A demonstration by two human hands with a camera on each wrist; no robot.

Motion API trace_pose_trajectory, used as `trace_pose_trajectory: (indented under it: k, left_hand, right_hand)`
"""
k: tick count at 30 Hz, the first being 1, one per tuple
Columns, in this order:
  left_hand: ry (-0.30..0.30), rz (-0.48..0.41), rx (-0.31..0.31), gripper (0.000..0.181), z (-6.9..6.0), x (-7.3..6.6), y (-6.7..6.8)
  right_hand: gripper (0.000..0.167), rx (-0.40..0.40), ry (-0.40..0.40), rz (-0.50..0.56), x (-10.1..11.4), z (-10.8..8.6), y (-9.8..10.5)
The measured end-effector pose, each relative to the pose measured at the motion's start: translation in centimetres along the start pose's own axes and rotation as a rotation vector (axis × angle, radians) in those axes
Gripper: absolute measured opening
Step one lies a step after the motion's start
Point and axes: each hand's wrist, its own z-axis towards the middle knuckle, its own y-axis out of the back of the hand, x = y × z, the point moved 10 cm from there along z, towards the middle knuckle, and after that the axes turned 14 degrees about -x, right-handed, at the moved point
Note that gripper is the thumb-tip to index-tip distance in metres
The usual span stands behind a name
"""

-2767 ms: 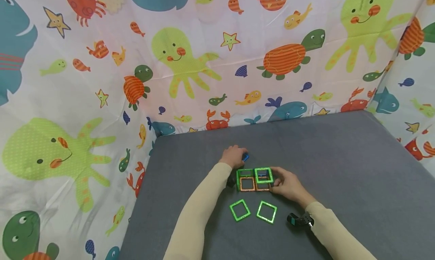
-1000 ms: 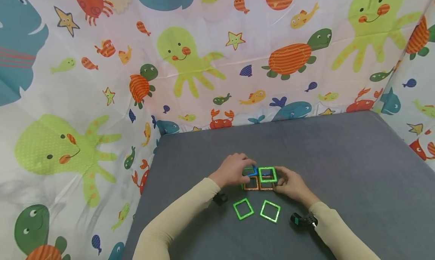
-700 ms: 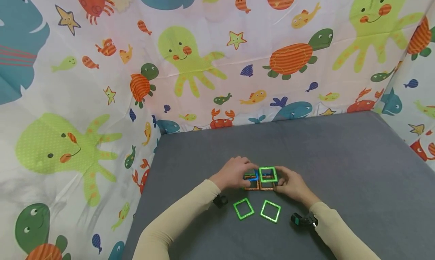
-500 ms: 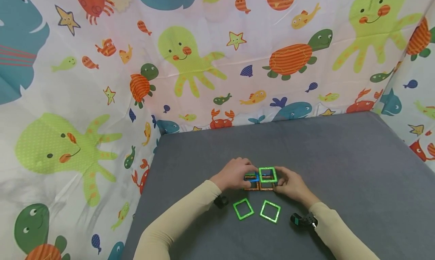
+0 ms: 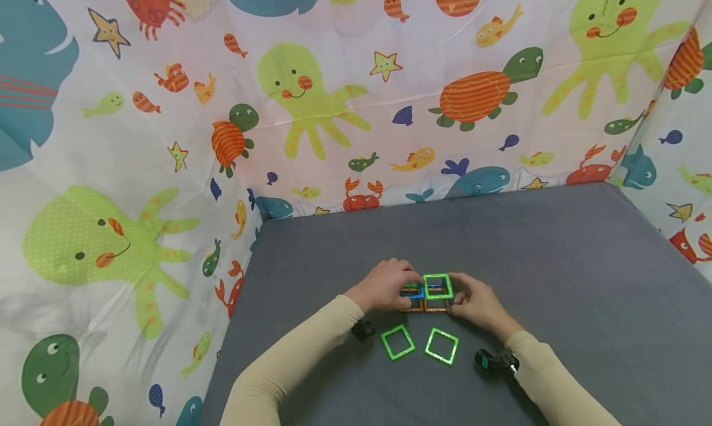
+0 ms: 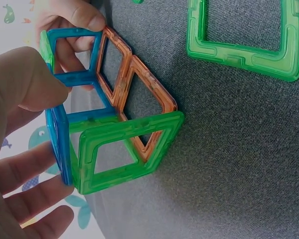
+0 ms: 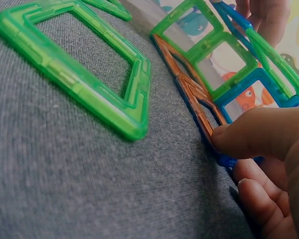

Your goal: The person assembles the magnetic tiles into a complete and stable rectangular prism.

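Observation:
A small two-cell box of square magnetic tiles stands on the table, seen in all views. Its base is orange tiles, with green wall tiles and blue ones around. My left hand pinches a blue magnetic tile lying across the top of the left cell, thumb on one side and fingertips at its edge. A green magnetic tile covers the right cell. My right hand grips the box's right end, thumb on the near side and fingers around the end. The far wall is partly hidden.
Two loose green tiles, a left one and a right one, lie flat in front of the box. A grey cloth covers the table. A printed sea-animal curtain hangs behind and at the sides.
My left hand has brought the blue tile from behind the box onto the top of its left cell. The right hand keeps its grip. Over the last half second, almost nothing moves.

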Motion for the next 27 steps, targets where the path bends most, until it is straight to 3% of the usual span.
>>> trace_pose_trajectory:
  k: [27]
  left_hand:
    - [-0.019, 0.013, -0.013, 0.047, -0.16, 0.02, -0.38]
  right_hand:
    - [0.075, 0.015, 0.007, 0.009, 0.31, -0.18, 0.08]
